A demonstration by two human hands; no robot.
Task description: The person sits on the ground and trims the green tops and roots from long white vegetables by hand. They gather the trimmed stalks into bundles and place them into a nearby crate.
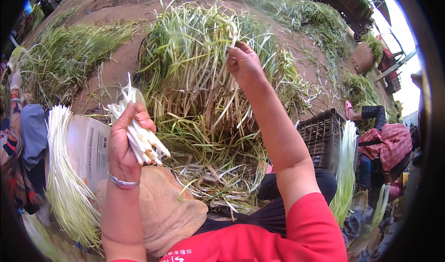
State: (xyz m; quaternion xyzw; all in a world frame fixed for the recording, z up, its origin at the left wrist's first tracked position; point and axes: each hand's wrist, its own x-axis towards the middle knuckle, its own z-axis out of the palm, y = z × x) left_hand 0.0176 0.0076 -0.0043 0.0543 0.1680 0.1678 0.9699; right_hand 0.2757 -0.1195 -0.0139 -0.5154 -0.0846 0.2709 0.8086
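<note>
My left hand is closed around a bundle of peeled white stalks, their cut ends pointing down to the right. Up and to the right, my right hand pinches a single leafy stalk between thumb and fingers, over a large heap of unpeeled green stalks with brownish lower parts. Peeled leaves and scraps lie between the heap and my lap. A tan cloth covers one of my legs.
Long pale stalks lie over a white carton at the left. At the right, more pale stalks stand by a black plastic crate. Other people sit at both sides. Another green heap lies at the upper left.
</note>
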